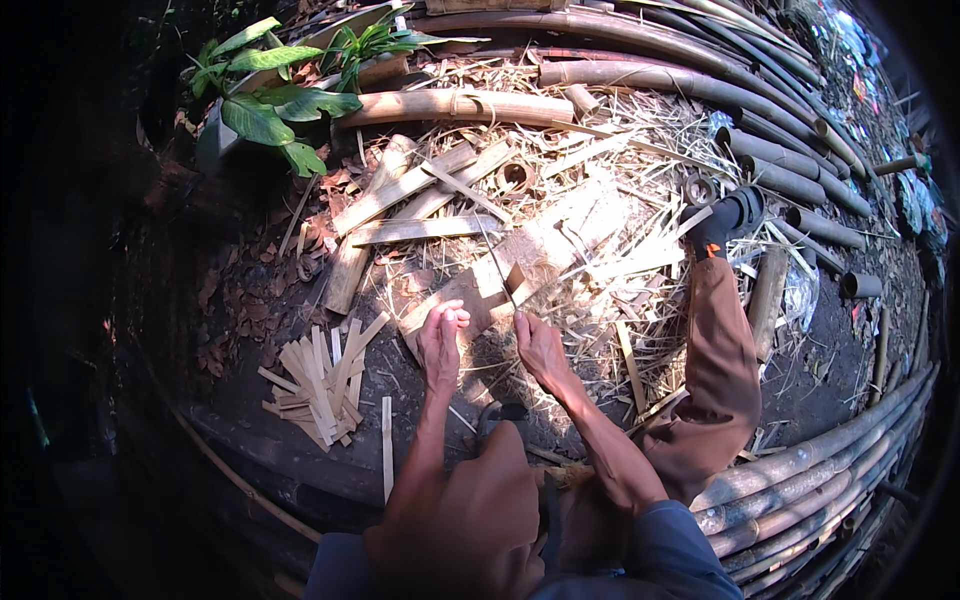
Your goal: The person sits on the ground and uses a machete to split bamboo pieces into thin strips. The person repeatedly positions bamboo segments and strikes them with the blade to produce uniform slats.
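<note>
My right hand point(542, 348) is closed round the near end of a knife point(497, 262). Its long, thin, dark blade points away from me and leans slightly left. My left hand point(440, 338) is just to the left, with its fingers curled in; whatever they may hold is too small to make out. Under and beyond both hands lies a flat wooden board point(432, 312), partly in bright sun. A small brown block point(515, 278) is by the blade. Short pale bamboo strips point(318, 385) form a loose pile at left, and one strip point(387, 450) lies apart near my left forearm.
Split bamboo pieces point(420, 230) lie crosswise beyond the board, among shavings point(640, 200). Bamboo poles point(650, 80) line the far side; more poles point(800, 500) are stacked at near right. A leafy plant point(265, 105) stands at far left. My right leg point(715, 360) stretches forward.
</note>
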`<state>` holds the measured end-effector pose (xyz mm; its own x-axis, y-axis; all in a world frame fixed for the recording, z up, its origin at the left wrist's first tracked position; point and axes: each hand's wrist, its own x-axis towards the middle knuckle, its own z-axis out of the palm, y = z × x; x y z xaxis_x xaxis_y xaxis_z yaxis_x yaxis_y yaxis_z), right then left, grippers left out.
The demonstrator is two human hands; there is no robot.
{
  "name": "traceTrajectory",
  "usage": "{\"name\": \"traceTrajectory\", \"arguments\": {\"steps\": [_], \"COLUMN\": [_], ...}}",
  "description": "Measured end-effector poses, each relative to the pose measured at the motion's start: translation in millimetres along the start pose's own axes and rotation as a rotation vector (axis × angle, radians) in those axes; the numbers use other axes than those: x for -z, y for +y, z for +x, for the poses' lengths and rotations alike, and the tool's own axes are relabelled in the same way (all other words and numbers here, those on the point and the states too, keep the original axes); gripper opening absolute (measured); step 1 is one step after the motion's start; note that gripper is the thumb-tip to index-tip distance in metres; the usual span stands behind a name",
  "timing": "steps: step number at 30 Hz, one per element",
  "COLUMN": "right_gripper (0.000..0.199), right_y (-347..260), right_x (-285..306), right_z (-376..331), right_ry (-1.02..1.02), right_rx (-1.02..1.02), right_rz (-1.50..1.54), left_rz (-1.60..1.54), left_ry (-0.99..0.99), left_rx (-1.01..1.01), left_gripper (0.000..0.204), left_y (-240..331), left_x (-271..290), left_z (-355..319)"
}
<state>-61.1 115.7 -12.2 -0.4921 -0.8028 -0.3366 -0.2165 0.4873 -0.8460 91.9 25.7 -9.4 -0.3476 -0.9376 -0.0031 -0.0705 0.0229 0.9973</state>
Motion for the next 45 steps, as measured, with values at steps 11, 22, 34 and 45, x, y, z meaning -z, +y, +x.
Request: {"name": "traceTrajectory", "arguments": {"steps": [11,22,34,45], "right_gripper": [0.043,0.041,0.028,0.03], "right_y": [39,43,76,75], "right_x": [-18,-18,-25,-14], "right_z": [-5,-36,-28,-18], "right_ry": [0.005,0.083,0.098,0.174], "right_rx": [-0.054,-0.034,0.047,0.147], "right_rz": [0.057,0.039,-0.032,-0.079], "left_rz": [0.134,0.184,0.458,0.096], "left_ry": [-0.093,-0.166,-0.343,-0.29], "left_rx": [-0.331,-0.222,-0.295,-0.066], "left_gripper": [0.086,0.038,0.045,0.026], "left_y": [41,50,56,64], "left_x": [-27,-56,-55,-72], "left_z": [18,21,28,25]}}
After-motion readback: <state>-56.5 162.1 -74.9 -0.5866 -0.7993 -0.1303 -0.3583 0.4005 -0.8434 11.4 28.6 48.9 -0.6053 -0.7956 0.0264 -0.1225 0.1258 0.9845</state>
